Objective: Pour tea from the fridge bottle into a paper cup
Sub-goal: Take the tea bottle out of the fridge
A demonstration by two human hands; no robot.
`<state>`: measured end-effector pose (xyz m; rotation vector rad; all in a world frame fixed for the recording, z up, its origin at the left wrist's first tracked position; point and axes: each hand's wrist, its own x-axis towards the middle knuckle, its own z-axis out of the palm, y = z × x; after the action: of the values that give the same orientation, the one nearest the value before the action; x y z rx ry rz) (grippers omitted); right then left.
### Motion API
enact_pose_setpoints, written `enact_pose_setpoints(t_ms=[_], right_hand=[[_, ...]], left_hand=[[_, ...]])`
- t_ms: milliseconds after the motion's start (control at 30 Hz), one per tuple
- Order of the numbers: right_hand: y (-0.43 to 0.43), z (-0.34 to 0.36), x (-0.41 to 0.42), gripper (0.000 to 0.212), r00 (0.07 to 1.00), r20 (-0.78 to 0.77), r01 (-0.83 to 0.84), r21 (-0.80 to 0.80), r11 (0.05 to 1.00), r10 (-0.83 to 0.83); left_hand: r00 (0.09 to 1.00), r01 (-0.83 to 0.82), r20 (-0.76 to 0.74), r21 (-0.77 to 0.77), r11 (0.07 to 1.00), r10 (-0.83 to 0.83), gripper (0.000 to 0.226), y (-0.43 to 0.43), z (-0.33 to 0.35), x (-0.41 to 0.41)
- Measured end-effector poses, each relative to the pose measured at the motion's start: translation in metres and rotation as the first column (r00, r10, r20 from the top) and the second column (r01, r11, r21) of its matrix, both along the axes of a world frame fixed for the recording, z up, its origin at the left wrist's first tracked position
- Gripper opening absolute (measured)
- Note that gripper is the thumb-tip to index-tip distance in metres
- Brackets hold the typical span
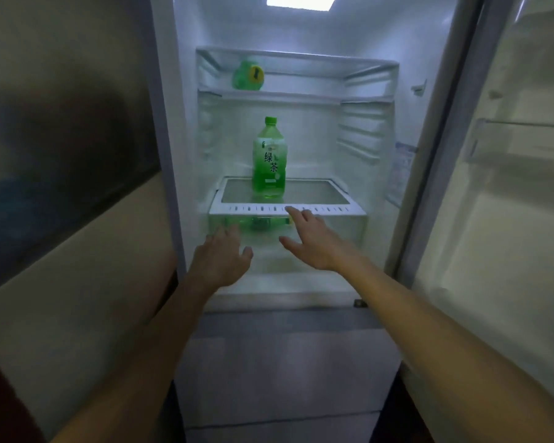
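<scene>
Left hand (224, 257), right hand (314, 241) spread, empty, near shelf (288, 210) front edge. Risk toppling upright tea bottle (269, 158) mid-shelf if clipped near cap.

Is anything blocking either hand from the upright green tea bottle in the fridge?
Nothing visible does. The green tea bottle stands alone on the glass shelf. The left hand and right hand hover open in front, below that shelf's front rim.

1. Tea bottle (269, 158) stands on the lower shelf (333, 210).
2. At its 11 o'clock, a second bottle (248, 75) lies on the upper shelf (301, 98).
3. At its 6 o'clock, left hand (224, 257) and right hand (314, 241), before the drawer (349, 228).
</scene>
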<state>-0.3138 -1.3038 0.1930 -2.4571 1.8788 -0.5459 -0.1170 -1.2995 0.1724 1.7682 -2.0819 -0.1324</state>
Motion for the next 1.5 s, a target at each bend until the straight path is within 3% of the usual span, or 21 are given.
enact_pose_setpoints(t_ms=[300,600,800,1100,1500], right_hand=[[-0.094,0.017,-0.013,0.069,0.969,0.224,-0.071,-0.156,0.985,0.105],[-0.164,0.041,-0.022,0.071,0.954,0.264,-0.084,-0.214,0.973,0.140],[-0.220,0.054,-0.022,0.087,0.916,0.348,-0.118,-0.240,0.964,0.199],[-0.280,0.060,-0.018,0.106,0.816,0.517,-0.139,-0.257,0.956,0.257],[-0.305,0.054,-0.020,0.102,0.715,0.604,-0.249,-0.249,0.936,0.351]], left_hand=[[0.993,-0.012,-0.114,-0.073,0.997,0.004,0.057,-0.076,0.014,-0.024],[0.961,0.029,-0.273,-0.083,0.996,-0.051,0.050,-0.165,0.030,-0.045],[0.919,-0.030,-0.395,-0.073,0.997,-0.001,0.046,-0.222,0.033,-0.047],[0.837,0.048,-0.547,0.020,0.999,-0.029,0.063,-0.265,0.023,-0.054],[0.770,0.143,-0.633,0.051,0.988,-0.079,0.087,-0.305,0.008,-0.053]])
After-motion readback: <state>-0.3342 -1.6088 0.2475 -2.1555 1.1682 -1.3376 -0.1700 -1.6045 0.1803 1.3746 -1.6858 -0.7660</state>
